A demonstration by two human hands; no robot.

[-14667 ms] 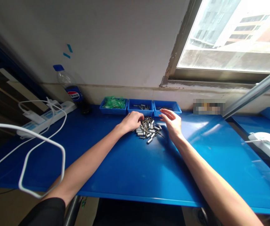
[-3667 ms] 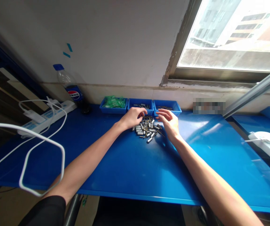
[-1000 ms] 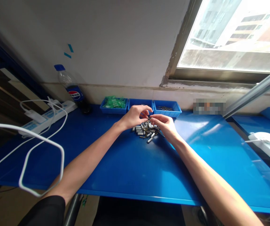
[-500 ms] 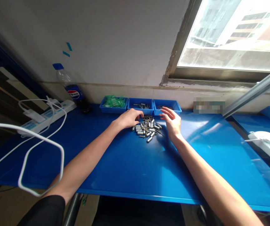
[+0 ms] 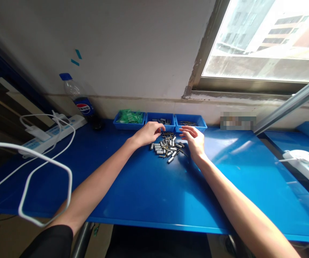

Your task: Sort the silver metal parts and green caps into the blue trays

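Note:
A loose pile of silvery metal cylinders (image 5: 171,159) and thin dark pins with brass-coloured parts (image 5: 167,138) lies on the blue tabletop. At the pile's left rear, my left hand (image 5: 149,133) hovers with curled fingers, the thumb and index tips apart; nothing shows between them. My right hand (image 5: 195,140) is over the pile's right side, fingers loosely bent and spread, with no held thing visible. Just behind the hands stand a blue bin of grey cylinders (image 5: 159,128) and a blue bin of thin dark pins (image 5: 204,126).
Left of these bins is a third blue bin (image 5: 129,126) with green plastic pieces. A cola bottle (image 5: 84,106) and a white power strip (image 5: 30,146) with looping cables stand at left. Another power strip (image 5: 306,166) lies at right, below a metal bar (image 5: 286,102).
My right hand has shifted slightly left and inward, uncovering more of the right bin. My left hand stays nearly in place. The whole view has moved a little.

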